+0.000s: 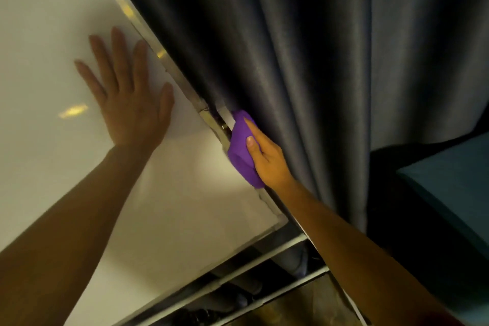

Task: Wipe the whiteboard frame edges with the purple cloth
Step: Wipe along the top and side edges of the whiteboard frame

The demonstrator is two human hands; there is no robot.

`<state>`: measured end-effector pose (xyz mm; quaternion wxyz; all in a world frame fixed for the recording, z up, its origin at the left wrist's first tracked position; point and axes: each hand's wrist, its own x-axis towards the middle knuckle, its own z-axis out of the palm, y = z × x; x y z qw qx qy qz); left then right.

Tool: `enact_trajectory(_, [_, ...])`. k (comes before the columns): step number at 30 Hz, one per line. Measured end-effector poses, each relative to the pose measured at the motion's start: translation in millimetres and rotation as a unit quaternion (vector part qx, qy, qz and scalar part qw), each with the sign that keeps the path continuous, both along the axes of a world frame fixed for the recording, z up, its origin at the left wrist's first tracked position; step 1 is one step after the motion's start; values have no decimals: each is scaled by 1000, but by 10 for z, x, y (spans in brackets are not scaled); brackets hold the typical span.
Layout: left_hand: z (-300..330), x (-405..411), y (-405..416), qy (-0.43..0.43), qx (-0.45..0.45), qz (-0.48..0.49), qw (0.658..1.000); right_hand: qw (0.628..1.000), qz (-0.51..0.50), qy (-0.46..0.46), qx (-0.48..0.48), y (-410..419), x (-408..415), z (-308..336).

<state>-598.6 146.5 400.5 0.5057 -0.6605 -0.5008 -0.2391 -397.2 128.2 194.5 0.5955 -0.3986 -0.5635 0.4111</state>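
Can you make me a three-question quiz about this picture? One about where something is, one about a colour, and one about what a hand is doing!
1. Where is the cloth?
A. on the whiteboard frame's right edge
B. on the floor
C. in the middle of the whiteboard

2. What colour is it?
A. green
B. purple
C. white

3. What is the left hand doing?
A. making a fist
B. pulling the curtain
C. lying flat on the board

Answers: 1 A, the right hand presses it against the edge strip beside the curtain. 2 B, it is bright purple. 3 C, its fingers are straight and spread on the white surface.
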Motion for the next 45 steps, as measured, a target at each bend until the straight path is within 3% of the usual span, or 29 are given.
enact_trajectory(9, [-4, 45, -43, -1, 1, 14, 1000, 966, -173, -180, 65, -296, 203, -511])
enact_trajectory(11, [11, 50, -91, 5, -2, 4, 1000, 977, -125, -167, 44, -340, 244, -489])
enact_trajectory(15, [49, 4, -256, 44, -4, 9, 999, 994, 45, -41, -95, -501, 239, -434])
enact_trajectory(19, [55, 57, -405, 34, 4, 29, 999, 984, 7, 33, -173, -694, 259, -214])
enact_trajectory(24, [70, 109, -593, 41, -14, 54, 998, 997, 56, -28, -46, -722, 316, 384])
enact_trajectory(28, [50, 274, -722, 2, -57, 87, 995, 998, 45, -32, -5, -750, 340, 581])
enact_trajectory(33, [328, 355, -684, -42, -67, 5, 997, 997, 46, -43, 40, -825, 409, 723])
enact_trajectory(40, [311, 326, -501, -89, -111, -36, 989, 998, 54, -9, 15, -1002, 469, 677])
enact_trajectory(45, [326, 297, -431, -98, -115, -64, 986, 992, 67, 5, -108, -1050, 474, 249])
